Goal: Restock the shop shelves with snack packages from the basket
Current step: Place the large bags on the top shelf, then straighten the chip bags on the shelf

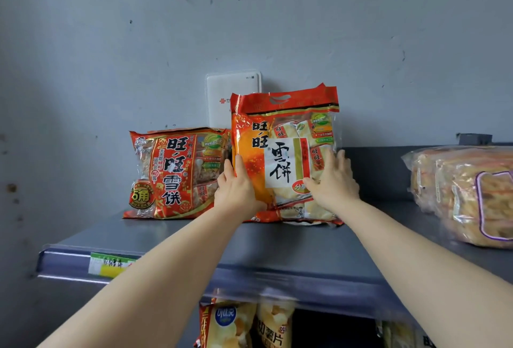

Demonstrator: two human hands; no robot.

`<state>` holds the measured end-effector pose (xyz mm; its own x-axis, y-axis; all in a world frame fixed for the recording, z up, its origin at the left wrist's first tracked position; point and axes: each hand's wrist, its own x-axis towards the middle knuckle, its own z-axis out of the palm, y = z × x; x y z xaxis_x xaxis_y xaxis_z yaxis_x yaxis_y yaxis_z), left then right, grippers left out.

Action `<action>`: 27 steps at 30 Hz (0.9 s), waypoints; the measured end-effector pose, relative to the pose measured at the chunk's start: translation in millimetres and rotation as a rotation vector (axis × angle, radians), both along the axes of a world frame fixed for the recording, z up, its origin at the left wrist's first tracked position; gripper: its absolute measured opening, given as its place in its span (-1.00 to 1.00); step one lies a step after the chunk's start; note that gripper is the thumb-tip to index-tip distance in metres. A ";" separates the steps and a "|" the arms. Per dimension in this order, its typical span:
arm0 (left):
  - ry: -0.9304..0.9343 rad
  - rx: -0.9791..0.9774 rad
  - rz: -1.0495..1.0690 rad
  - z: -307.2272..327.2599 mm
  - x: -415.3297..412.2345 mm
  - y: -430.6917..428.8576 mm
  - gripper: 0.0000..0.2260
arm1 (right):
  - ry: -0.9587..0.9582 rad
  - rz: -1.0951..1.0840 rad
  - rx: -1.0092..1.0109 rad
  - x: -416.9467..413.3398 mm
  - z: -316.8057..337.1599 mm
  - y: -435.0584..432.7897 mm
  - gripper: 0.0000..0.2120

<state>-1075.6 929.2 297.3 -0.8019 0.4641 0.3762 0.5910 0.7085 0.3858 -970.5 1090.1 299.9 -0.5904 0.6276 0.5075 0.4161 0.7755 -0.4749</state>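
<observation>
- The left hand (238, 190), centre of the frame, grips the left edge of the tall red-and-orange plastic snack package with a white label panel (286, 153), thumb on its front and fingers going behind the edge.
- The right hand (333, 181) lies with straight, spread fingers flat on the package's front near its right edge, pressing without closing on it.
- The package stands upright on the grey metal top shelf (277, 245), its bottom seam touching the shelf, its top in front of a white wall-mounted box (230, 97).
- Just beside it on the left sits a shorter red foil snack package with a round gold badge (177, 172); the two appear to touch.
- Well apart, at the right edge, lie clear plastic bags of pale snacks (466, 195); yellow snack packs (244, 322) show on the shelf below.
- The basket is out of view.
- Judgement: this is the placing step, nearly done. Next, the hands should settle the package so it stands alone, then let go gently so it does not topple forward.
</observation>
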 end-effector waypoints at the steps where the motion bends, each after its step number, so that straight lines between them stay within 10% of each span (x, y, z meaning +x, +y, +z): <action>1: 0.032 -0.025 -0.014 0.5 2.1 -2.9 -0.03 | -0.058 0.021 0.081 3.0 -2.8 -9.6 -0.22; 6: 0.198 -0.079 -0.115 0.6 13.9 -27.1 -0.65 | -0.200 0.111 0.224 21.2 -17.9 -61.1 -0.50; 19: 0.431 0.170 -0.493 -69.5 80.5 -143.9 -0.60 | 0.108 0.058 0.353 78.7 -103.6 -197.5 -0.55; 27: 0.041 -0.112 -0.380 -156.6 82.3 -199.7 -0.72 | -0.055 -0.044 -0.025 99.4 -194.5 -230.0 -0.64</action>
<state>-993.3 729.5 140.7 -0.5507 0.7646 0.3348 0.8323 0.4730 0.2890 -871.1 860.1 105.4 -0.5890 0.6651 0.4590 0.4752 0.7445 -0.4689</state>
